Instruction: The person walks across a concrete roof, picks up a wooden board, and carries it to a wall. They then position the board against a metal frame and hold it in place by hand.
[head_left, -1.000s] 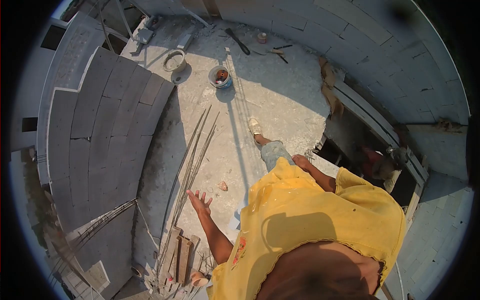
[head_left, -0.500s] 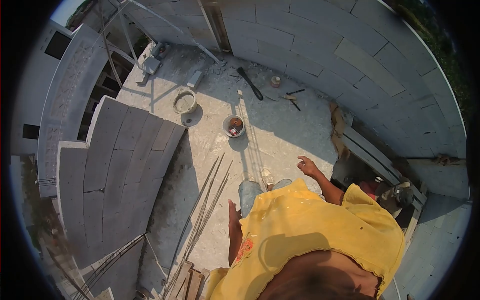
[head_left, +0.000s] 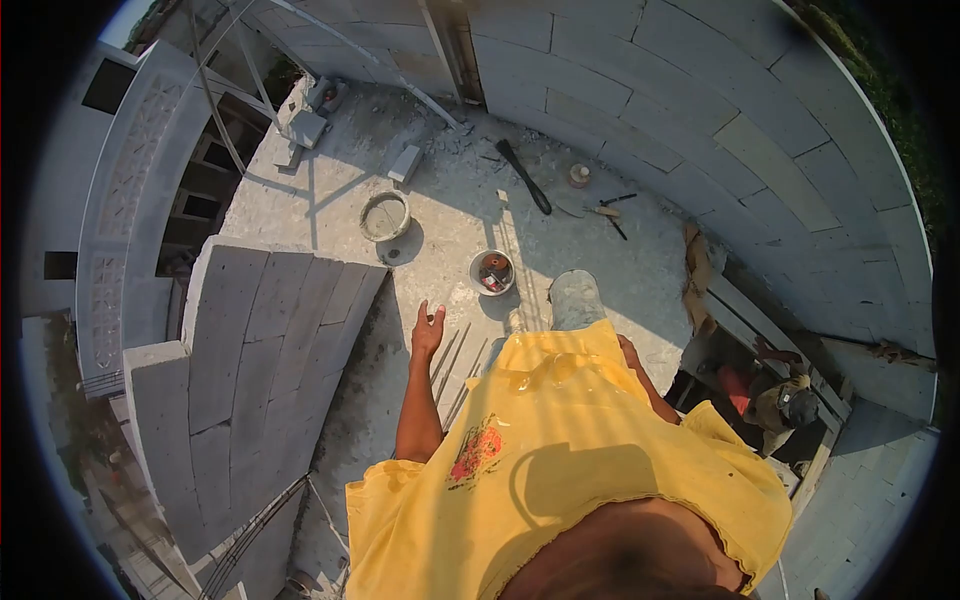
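My left hand [head_left: 429, 330] is raised in front of me with its fingers apart, holding nothing. It is nearest to the thin metal rods [head_left: 452, 362] on the floor and the low block wall [head_left: 262, 345]. My right hand [head_left: 628, 352] hangs by my right side, partly covered by the yellow shirt [head_left: 600, 430], so its fingers are mostly hidden. Ahead of me stands a white bucket [head_left: 474, 278] with a brown disc and small items inside. A second bucket [head_left: 368, 228], holding something grey, is farther off to the left.
A long black tool [head_left: 523, 177], a hammer-like tool [head_left: 610, 210] and a small tub [head_left: 579, 176] lie near the tall block wall [head_left: 690, 110]. On the right, a floor opening has boards [head_left: 745, 318] along it; another person [head_left: 785, 405] is below. A loose block [head_left: 405, 164] lies ahead.
My left hand has swung forward and up, and my right hand has dropped back beside the shirt. One leg has stepped forward, closer to the white bucket. The person below shows more.
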